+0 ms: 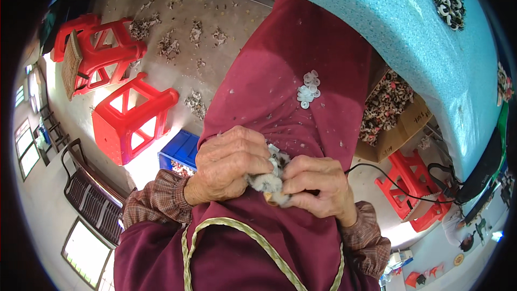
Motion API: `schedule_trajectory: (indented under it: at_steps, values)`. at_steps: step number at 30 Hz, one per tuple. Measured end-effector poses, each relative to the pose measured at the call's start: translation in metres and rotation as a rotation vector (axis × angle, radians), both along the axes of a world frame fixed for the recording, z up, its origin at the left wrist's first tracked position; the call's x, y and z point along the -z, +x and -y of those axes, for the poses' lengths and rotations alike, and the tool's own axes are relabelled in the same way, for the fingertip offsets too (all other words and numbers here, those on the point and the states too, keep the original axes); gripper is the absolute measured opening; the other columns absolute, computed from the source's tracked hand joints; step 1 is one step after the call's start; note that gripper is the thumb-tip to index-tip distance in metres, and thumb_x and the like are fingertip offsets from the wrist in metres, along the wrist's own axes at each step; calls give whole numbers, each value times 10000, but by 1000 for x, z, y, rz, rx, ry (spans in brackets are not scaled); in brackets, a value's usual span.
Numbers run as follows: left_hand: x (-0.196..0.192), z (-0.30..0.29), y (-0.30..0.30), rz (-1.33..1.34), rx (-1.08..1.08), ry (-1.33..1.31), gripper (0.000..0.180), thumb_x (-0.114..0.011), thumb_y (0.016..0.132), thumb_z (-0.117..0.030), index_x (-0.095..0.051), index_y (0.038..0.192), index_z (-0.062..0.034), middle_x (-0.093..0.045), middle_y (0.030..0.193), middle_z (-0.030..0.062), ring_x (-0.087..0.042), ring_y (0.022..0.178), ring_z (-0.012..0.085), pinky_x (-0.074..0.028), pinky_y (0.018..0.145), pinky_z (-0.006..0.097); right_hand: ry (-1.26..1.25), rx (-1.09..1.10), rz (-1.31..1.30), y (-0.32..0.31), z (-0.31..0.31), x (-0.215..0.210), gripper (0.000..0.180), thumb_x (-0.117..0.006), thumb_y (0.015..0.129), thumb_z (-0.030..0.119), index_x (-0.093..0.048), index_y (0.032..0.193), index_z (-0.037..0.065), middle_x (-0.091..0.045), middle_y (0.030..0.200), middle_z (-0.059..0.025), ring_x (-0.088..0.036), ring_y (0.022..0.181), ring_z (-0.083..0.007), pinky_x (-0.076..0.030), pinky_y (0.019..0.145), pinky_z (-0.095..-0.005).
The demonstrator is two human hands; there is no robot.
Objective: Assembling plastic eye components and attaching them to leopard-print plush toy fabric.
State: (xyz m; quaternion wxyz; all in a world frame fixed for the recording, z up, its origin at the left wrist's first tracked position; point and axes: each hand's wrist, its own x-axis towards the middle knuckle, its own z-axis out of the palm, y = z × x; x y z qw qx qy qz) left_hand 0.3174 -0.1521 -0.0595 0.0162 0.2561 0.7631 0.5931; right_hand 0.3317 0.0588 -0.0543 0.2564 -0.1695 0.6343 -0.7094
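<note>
Just above my lap, both hands hold one small fluffy grey-and-white plush piece [266, 183] with a tan-orange bit at its lower end. My left hand [229, 164] is closed, its curled fingers gripping the plush from the left. From the other side my right hand [318, 183] pinches it between thumb and fingers. The fingers cover much of the piece, so its full shape is hidden. Farther up the maroon apron [291, 48] over my legs lies a small heap of translucent white plastic discs [308, 90]. Bits of fluff are scattered across the cloth.
A blue-covered table [377, 5] curves along the upper right, bearing a pile of black-and-white pieces [447, 0]. Beneath it stands a cardboard box [406, 129] full of small plush parts. Red stools [132, 118], a blue crate [177, 151] and fluffy piles [168, 46] lie left.
</note>
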Motion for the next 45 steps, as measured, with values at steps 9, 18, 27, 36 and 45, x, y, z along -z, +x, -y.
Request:
schedule_trajectory:
  at_steps: [9,18,27,36,45]
  values:
    - [8,-2,14,155,141,105,279,-547,530,66,-625,791,5,-606,740,102,-624,688,275,-527,609,355,737,284,-370,-83,-17,74,148,-605,745,-7,-648,885,13,-653,867,-125,-644,756,-273,-510,716,-310]
    - [7,-2,11,114,156,98,236,-576,558,41,-624,785,1,-593,759,103,-616,696,269,-519,590,341,994,3,-667,-97,-17,121,170,-594,752,19,-648,900,84,-632,830,-79,-595,853,-262,-500,723,-382]
    - [8,2,11,-2,124,64,187,-623,596,-40,-638,781,-17,-588,758,89,-617,703,254,-516,572,327,338,298,176,-85,3,37,157,-616,816,36,-650,968,16,-614,774,-26,-557,610,-106,-446,561,-217]
    - [6,3,10,-72,118,-13,201,-644,590,-35,-646,790,-20,-589,753,71,-613,698,238,-514,562,320,82,179,544,-18,21,3,129,-661,853,126,-667,854,-3,-576,653,37,-467,569,-5,-373,500,-163]
    - [0,5,11,-222,177,-127,284,-656,575,-1,-635,857,-13,-569,767,66,-595,694,223,-481,539,307,-38,176,861,6,27,16,185,-646,875,191,-674,864,9,-562,638,32,-456,547,-12,-368,479,-169]
